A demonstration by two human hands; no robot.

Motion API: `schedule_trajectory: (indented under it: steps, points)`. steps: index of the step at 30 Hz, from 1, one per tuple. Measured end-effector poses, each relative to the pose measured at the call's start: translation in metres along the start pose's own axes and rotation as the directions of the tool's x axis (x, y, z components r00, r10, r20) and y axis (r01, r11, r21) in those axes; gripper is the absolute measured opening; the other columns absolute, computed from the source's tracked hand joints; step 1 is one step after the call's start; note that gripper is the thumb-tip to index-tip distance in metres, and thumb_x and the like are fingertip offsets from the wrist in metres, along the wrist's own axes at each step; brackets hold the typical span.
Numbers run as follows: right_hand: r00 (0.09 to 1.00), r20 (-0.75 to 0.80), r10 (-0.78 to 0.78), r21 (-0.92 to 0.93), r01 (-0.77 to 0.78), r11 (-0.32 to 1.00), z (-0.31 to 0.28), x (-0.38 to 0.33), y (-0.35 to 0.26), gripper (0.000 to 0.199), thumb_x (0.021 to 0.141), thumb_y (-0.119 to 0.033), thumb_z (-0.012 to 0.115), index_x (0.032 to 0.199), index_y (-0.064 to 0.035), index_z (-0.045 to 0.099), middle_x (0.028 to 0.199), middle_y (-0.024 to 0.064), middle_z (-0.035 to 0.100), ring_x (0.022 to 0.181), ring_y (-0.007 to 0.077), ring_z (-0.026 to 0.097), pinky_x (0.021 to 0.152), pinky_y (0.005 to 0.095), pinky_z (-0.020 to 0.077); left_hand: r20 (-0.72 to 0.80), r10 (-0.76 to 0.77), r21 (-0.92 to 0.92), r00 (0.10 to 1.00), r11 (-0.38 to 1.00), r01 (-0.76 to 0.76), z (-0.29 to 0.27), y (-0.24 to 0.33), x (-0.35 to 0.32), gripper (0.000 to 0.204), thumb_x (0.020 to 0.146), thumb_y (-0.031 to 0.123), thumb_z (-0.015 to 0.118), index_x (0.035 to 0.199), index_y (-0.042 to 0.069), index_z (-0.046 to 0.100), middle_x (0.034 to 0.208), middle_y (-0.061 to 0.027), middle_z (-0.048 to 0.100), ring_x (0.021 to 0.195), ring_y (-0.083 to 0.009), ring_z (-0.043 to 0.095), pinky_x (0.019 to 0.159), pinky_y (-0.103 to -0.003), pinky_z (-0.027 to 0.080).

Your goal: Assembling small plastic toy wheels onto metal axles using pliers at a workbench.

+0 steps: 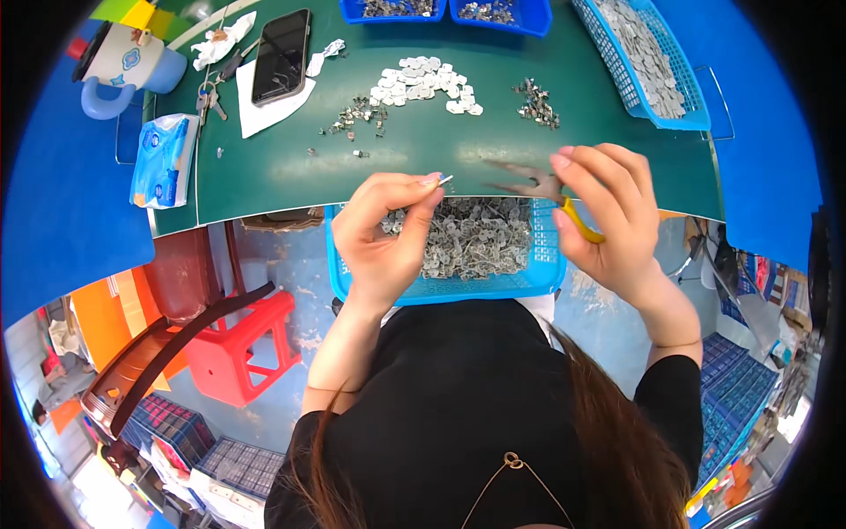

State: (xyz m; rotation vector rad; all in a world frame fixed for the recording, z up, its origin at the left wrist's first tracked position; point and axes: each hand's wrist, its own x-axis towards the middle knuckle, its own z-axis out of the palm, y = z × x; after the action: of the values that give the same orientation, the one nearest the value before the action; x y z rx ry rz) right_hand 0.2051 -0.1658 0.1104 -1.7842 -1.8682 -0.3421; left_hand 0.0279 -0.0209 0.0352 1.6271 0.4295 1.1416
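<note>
Between thumb and forefinger, my left hand [388,225] pinches a small white piece [445,180] with a thin end; its exact kind is too small to tell. In my right hand [612,212] is a pair of pliers [539,185] with yellow handles, its jaws pointing left, apart from each other and a little blurred. The jaws stop short of the left hand's piece. Below both hands, a blue basket [539,284] holds many small clear and metal parts. On the green table [480,145] beyond lie a heap of white plates [423,81] and two small piles of metal parts [536,104].
Two blue bins [502,26] of metal parts stand at the far edge. At the right is a blue basket [670,123] of flat pieces. On the left lie a phone [282,55], keys [210,99], a tissue pack [166,159] and a mug [145,66]. A red stool [242,353] stands below left.
</note>
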Motion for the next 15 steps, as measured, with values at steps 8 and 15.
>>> schedule_trajectory:
  steps: [8,15]
  points:
    - [0.967,0.039,-0.251,-0.099,0.253,0.962,-0.01,0.017,0.004,0.045,0.061,-0.007,0.072,0.105,-0.0036,0.066,0.103,0.0112,0.063,0.084,0.0268,0.059,0.067,0.0366,0.0468,0.089,0.08,0.124,0.993,0.988,-0.091,0.001,0.01,0.002,0.015,0.072,-0.012,0.07,0.082,-0.001,0.065,0.081,-0.0121,0.068,0.075,-0.021,0.067,0.068,-0.027,0.051]
    - [0.937,0.032,-0.347,-0.174,0.347,0.922,-0.009,0.022,0.001,0.039,0.062,-0.007,0.072,0.1,-0.0033,0.067,0.093,0.0103,0.064,0.078,0.0253,0.06,0.063,0.0354,0.0452,0.166,0.094,0.174,0.982,0.977,-0.123,0.0,0.014,0.004,0.015,0.071,-0.011,0.071,0.081,-0.001,0.065,0.081,-0.0118,0.069,0.074,-0.022,0.067,0.067,-0.028,0.052]
